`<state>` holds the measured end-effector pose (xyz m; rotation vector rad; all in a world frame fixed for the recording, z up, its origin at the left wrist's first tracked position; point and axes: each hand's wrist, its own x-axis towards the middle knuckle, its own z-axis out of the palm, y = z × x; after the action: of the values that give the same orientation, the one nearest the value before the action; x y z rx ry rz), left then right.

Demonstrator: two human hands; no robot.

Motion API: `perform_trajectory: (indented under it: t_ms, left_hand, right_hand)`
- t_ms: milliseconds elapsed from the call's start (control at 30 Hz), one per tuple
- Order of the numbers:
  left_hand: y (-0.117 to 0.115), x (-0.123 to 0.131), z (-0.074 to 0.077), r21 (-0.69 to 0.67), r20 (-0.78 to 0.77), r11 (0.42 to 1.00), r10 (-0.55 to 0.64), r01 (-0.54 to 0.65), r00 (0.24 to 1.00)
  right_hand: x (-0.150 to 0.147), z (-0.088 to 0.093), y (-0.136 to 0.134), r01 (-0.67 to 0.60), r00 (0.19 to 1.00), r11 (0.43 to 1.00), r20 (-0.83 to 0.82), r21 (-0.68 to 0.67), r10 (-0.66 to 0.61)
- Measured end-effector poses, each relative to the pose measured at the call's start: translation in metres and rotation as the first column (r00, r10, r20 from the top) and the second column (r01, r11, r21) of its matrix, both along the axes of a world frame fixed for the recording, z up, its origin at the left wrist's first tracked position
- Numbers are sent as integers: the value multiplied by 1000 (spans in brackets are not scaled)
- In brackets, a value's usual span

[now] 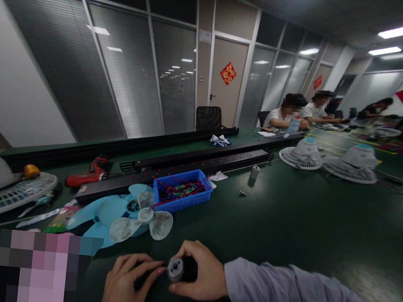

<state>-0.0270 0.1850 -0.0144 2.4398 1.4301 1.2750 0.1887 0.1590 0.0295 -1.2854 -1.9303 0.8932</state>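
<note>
Grey metal motor (176,268) held in both hands at the near edge of the green table (288,216).
Right hand (199,273) is closed around its dark body; left hand (126,281), fingers curled, pinches its front end. Blue fan blades (110,213) lie just beyond.

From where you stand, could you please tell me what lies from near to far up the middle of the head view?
Small grey round motor in the right hand → pale translucent plastic fan blades → blue plastic bin of red wires → long black rail → crumpled white-and-blue cloth → black office chair → beige door.
</note>
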Motion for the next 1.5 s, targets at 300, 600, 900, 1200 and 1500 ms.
perform_trajectory:
  t_ms: [300, 600, 900, 1200, 1500]
  left_hand:
    - [-14, 30, 29, 148, 99, 955, -273, 258, 957]
    - [-21, 38, 35, 129, 96, 950, -297, 284, 950]
    - [-26, 42, 23, 43, 312, 974, -225, 223, 923]
    - [-17, 34, 32, 101, 127, 947, -315, 304, 941]
    - [-22, 41, 30, -30, 269, 969, -229, 246, 935]
  right_hand:
    - [1, -2, 3, -33, 999, 999, -7, 21, 33]
    - [-1, -5, 2, -32, 999, 994, -16, 107, 34]
    - [-1, -8, 3, -25, 1000, 992, 17, 123, 23]
    - [-1, -10, 5, -35, 999, 990, 25, 134, 32]
    - [1, -10, 4, -55, 998, 987, 36, 153, 51]
